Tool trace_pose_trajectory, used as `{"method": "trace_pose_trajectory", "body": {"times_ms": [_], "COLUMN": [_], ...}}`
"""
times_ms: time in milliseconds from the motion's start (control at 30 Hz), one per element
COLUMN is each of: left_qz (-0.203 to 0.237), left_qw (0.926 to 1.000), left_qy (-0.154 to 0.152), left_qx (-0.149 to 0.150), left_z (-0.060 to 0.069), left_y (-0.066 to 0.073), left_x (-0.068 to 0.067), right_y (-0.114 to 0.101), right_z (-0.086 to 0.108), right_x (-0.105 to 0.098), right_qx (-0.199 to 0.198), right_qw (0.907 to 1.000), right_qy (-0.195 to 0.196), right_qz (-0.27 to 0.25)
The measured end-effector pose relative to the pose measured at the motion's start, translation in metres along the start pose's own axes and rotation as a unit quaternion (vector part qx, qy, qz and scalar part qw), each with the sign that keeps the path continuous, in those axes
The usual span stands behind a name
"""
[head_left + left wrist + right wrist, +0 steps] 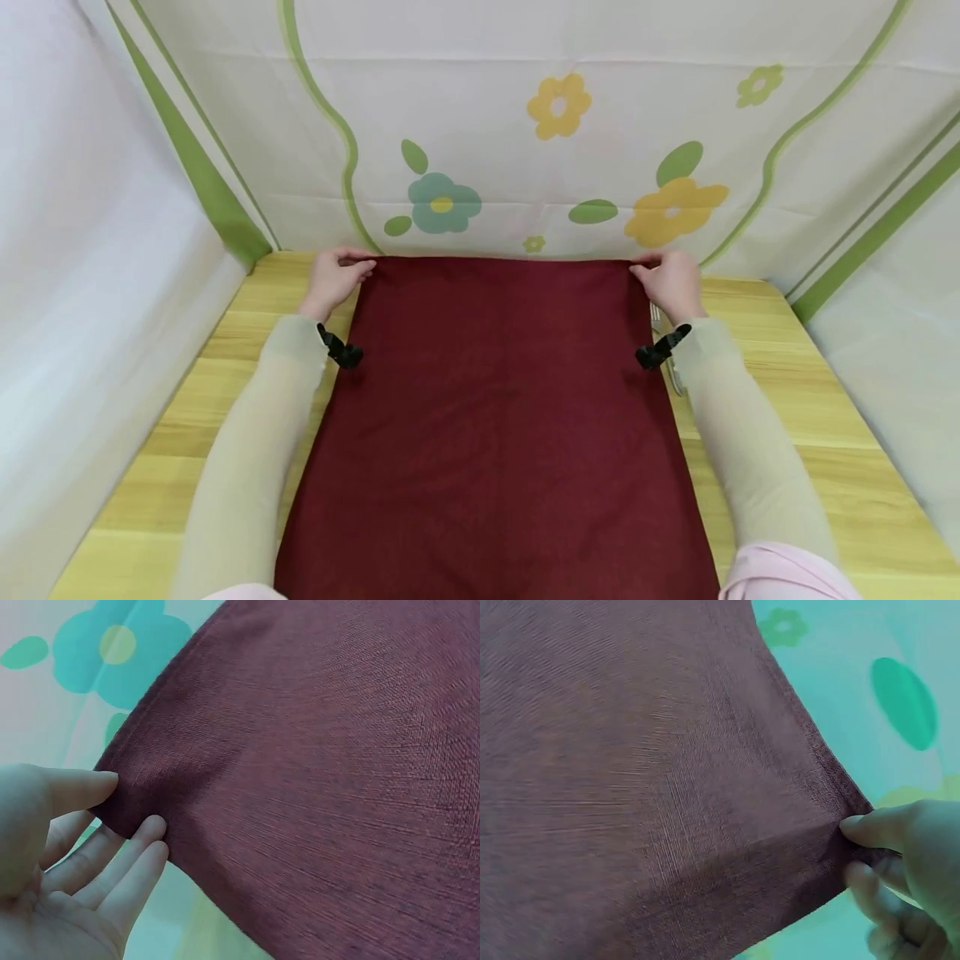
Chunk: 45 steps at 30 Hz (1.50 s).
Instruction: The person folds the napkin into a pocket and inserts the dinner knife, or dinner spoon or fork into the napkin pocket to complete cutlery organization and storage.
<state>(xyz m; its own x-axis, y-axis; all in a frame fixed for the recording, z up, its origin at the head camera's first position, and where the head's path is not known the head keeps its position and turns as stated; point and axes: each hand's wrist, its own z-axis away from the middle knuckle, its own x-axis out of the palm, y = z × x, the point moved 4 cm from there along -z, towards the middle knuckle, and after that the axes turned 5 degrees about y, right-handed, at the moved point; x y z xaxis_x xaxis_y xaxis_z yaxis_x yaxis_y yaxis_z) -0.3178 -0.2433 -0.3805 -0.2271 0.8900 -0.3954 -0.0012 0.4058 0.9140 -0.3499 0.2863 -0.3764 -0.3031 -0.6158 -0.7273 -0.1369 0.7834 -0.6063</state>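
A dark red cloth (502, 417) is spread out between both hands, its far edge nearly straight and its near part running out of the head view at the bottom. The left hand (335, 282) pinches the far left corner; in the left wrist view the thumb of that hand (82, 855) lies over the cloth (315, 780) with fingers beneath. At the far right corner the right hand (672, 286) holds the cloth; in the right wrist view this hand (907, 862) pinches the corner of the cloth (667, 772) between thumb and fingers.
The wooden table (810, 400) shows on both sides of the cloth. Partly hidden by the cloth and right arm, a metal fork (656, 317) lies at the right. A white curtain with flowers (480, 108) hangs behind, and white fabric (97, 208) is at the left.
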Motion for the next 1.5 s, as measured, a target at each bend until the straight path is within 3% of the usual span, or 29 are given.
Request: {"method": "trace_pose_trajectory", "body": {"times_ms": [200, 400, 700, 967, 1100, 1267, 1500], "left_qz": [-0.007, -0.035, 0.041, 0.089, 0.085, 0.049, 0.008], "left_qw": [0.9993, 0.998, 0.9932, 0.9859, 0.9863, 0.9928, 0.995], "left_qy": [0.024, 0.023, 0.06, 0.072, 0.066, 0.042, 0.027], "left_qx": [0.028, 0.046, 0.091, 0.122, 0.125, 0.101, 0.096], "left_z": [0.0, -0.002, -0.004, -0.003, -0.001, 0.01, 0.034], "left_y": [0.013, 0.029, 0.059, 0.075, 0.069, 0.043, 0.016], "left_x": [-0.007, -0.011, -0.023, -0.028, -0.027, -0.024, -0.023], "right_y": [-0.006, -0.012, -0.023, -0.028, -0.026, -0.015, 0.002], "right_z": [-0.008, -0.01, -0.013, -0.015, -0.009, 0.01, 0.035], "right_x": [-0.018, -0.033, -0.058, -0.074, -0.074, -0.064, -0.051], "right_qx": [0.059, 0.054, 0.058, 0.045, 0.042, 0.034, -0.013], "right_qw": [0.9924, 0.9912, 0.9777, 0.967, 0.9768, 0.9929, 0.9984], "right_qy": [0.025, 0.065, 0.12, 0.157, 0.137, 0.067, 0.014], "right_qz": [-0.105, -0.102, -0.162, -0.196, -0.159, -0.092, -0.053]}}
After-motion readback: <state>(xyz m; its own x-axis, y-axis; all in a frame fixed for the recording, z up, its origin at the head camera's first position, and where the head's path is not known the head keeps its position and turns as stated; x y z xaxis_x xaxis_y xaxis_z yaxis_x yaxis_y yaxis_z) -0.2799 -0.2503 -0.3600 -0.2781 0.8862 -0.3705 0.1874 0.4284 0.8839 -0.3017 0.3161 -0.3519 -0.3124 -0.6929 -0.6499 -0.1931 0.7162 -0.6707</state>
